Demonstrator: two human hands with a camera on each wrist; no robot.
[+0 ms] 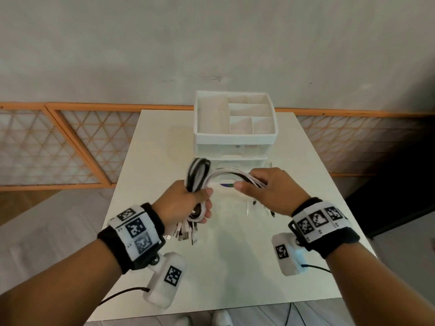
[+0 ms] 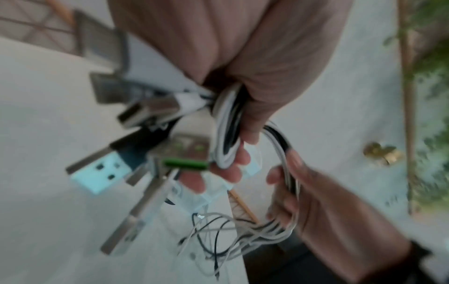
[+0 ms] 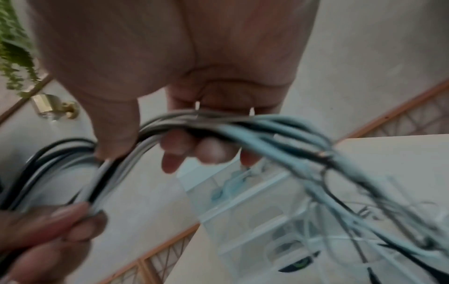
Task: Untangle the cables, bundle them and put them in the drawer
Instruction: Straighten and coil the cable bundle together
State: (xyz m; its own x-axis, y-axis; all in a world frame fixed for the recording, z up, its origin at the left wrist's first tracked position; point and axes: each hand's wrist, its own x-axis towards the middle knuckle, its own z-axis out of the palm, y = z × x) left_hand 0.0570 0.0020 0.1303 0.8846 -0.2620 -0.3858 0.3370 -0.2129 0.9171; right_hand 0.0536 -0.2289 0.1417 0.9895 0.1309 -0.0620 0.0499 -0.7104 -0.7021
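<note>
A bundle of white and black cables [image 1: 200,171] is coiled in my left hand [image 1: 188,203], whose fingers curl round the loops. USB plugs [image 1: 184,234] hang below that fist; in the left wrist view the plugs [image 2: 97,173] fan out close to the camera. The cables' free run [image 1: 231,174] arcs to my right hand [image 1: 263,188], which grips the strands [image 3: 218,123] between thumb and curled fingers. Their thin ends [image 3: 364,192] trail past it. A white organiser with drawers [image 1: 235,137] stands behind both hands on the white table [image 1: 235,267].
The organiser's top tray [image 1: 235,116] has several open compartments. Its clear lower drawer [image 3: 279,221] stands pulled out under my right hand, with something dark and green inside. An orange lattice panel [image 1: 58,147] runs behind the table. Both wrist cameras' leads [image 1: 122,294] hang near the table's front edge.
</note>
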